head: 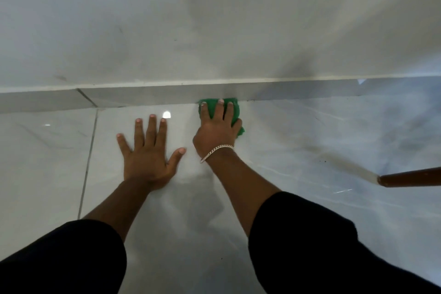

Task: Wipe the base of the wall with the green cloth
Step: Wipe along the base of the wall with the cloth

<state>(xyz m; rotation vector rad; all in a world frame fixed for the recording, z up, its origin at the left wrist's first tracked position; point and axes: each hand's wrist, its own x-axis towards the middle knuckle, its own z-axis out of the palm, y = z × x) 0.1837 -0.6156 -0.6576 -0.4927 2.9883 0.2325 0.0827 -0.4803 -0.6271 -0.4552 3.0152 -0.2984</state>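
A green cloth (235,112) lies bunched on the glossy floor (310,141), its far edge touching the skirting strip (155,95) that runs left to right along the base of the wall (214,19). The right hand (218,126) presses flat on top of it, fingers spread toward the wall, thumb tucked around the cloth's right side. The left hand (149,150), just to the left, rests open and empty on the floor as a brace; the cloth sits under the right palm, with unwiped strip running off both ways.

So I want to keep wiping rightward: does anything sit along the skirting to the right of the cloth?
Nothing visible does. The green cloth under the right hand meets the skirting, which runs bare rightward. The brown wooden pole lies out on the floor, away from it.
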